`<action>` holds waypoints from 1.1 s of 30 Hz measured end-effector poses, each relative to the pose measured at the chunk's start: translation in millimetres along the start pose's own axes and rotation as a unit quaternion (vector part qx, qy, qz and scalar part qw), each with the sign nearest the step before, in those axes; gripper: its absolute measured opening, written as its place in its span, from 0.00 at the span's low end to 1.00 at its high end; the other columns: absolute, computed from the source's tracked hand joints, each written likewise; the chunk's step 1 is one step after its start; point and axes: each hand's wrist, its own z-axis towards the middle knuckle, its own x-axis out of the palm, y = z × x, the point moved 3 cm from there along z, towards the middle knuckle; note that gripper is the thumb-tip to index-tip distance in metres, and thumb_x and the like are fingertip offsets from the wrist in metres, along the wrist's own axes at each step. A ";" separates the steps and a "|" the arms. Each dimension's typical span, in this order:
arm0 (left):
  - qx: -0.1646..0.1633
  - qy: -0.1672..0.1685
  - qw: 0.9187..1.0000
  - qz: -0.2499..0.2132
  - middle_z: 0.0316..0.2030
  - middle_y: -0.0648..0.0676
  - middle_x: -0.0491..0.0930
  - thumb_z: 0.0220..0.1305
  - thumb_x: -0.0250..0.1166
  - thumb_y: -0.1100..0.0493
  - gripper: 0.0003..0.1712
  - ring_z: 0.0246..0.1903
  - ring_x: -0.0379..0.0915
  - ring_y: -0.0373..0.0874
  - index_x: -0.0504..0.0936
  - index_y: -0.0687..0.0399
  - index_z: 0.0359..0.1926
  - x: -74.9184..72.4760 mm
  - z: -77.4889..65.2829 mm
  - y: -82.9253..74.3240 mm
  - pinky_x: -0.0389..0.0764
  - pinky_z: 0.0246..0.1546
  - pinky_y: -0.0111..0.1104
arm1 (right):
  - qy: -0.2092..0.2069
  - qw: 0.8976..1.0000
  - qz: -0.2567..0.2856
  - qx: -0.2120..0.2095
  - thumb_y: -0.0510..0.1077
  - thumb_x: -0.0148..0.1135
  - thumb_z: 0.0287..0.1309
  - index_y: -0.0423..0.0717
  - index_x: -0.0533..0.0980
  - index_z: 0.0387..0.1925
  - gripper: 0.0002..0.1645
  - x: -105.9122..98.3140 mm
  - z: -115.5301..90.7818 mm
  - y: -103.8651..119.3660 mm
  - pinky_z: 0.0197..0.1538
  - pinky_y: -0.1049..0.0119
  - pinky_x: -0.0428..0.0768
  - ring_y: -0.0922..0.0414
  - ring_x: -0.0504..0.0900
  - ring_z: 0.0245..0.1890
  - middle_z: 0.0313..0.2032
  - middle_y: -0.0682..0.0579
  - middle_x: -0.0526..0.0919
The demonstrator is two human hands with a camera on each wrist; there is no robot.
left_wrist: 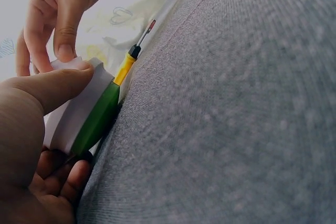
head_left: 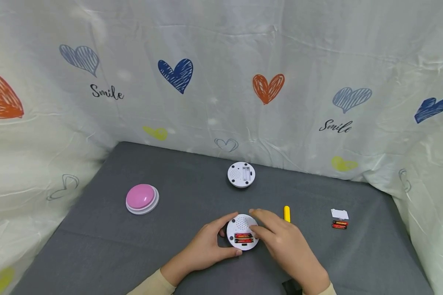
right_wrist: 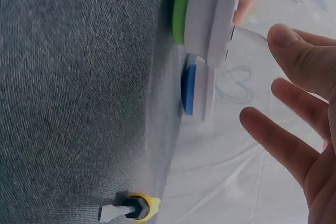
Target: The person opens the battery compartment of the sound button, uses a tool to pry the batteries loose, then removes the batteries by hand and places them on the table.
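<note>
A round white push-button device (head_left: 242, 221) lies upside down, its green button (left_wrist: 100, 119) underneath. Two red-and-black batteries (head_left: 243, 238) sit in its compartment. My left hand (head_left: 208, 246) grips the device's left side, with the thumb on the near edge. Above the device's right side is my right hand (head_left: 286, 241). Its thumb and a finger pinch a thin white battery cover (right_wrist: 251, 34), whose edge meets the compartment side; the other fingers are spread. A yellow screwdriver (head_left: 286, 214) lies just beyond the right hand, its handle partly hidden by it in the head view.
Farther back, another upturned device (head_left: 236, 175) with a blue button (right_wrist: 189, 90) shows a bare battery compartment. A pink button device (head_left: 142, 198) stands upright at the left. To the right lie a white cover (head_left: 339, 214) and two batteries (head_left: 339, 225). A patterned curtain (head_left: 221, 114) borders the table.
</note>
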 end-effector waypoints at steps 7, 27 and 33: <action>-0.001 -0.002 1.000 0.007 0.44 0.40 0.79 0.56 0.87 0.43 0.54 0.40 0.73 0.40 0.73 0.47 0.80 -0.1 -0.2 -0.4 0.76 0.41 0.34 | -0.038 0.999 -0.005 -0.004 0.40 0.80 0.61 0.45 0.89 0.48 0.14 -4.5 -3.6 -11.2 0.57 0.53 0.87 0.50 0.86 0.60 0.58 0.49 0.87; -0.004 -0.012 1.000 0.005 0.48 0.38 0.80 0.55 0.87 0.43 0.54 0.42 0.74 0.39 0.73 0.44 0.80 0.6 -1.7 -0.1 0.76 0.45 0.34 | -0.118 0.946 -0.105 0.284 0.36 0.88 0.47 0.38 0.90 0.37 0.15 -19.4 -56.4 -94.6 0.54 0.34 0.77 0.37 0.87 0.41 0.40 0.41 0.90; -0.001 -0.013 1.000 0.008 0.46 0.38 0.79 0.55 0.87 0.43 0.54 0.42 0.74 0.39 0.73 0.44 0.80 1.0 -0.7 -0.5 0.76 0.45 0.34 | -0.108 0.931 -0.106 0.333 0.37 0.87 0.50 0.39 0.89 0.35 0.13 -18.2 -66.7 -102.6 0.52 0.33 0.77 0.35 0.86 0.39 0.38 0.40 0.90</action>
